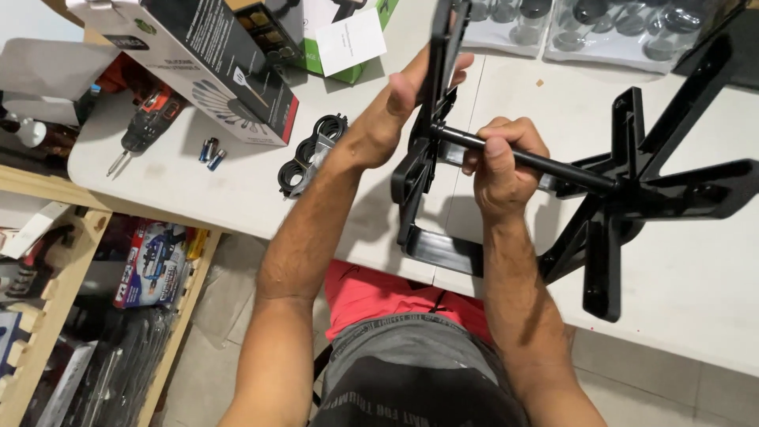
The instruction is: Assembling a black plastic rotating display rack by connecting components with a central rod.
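The right hand (506, 158), at the centre of the frame, is curled shut around a black metal rod (553, 164) that runs from a flat black plate (423, 158) on its left to a black star-shaped base (640, 190) on its right. The left hand (411, 83), just above and to the left, grips the upper edge of that plate, thumb on the near face and fingers wrapped over the far side, holding it upright on edge. The plate's lower end rests at the front edge of the white worktop (696, 300). The base's legs spread over the right half of the worktop.

Left of the hands lie a bundle of black rings (308, 158), two small batteries (212, 152) and a cordless drill (142, 126). A long black box (205, 63) sits in the upper left of the frame. Trays of clear packaging (601, 24) line the upper right.
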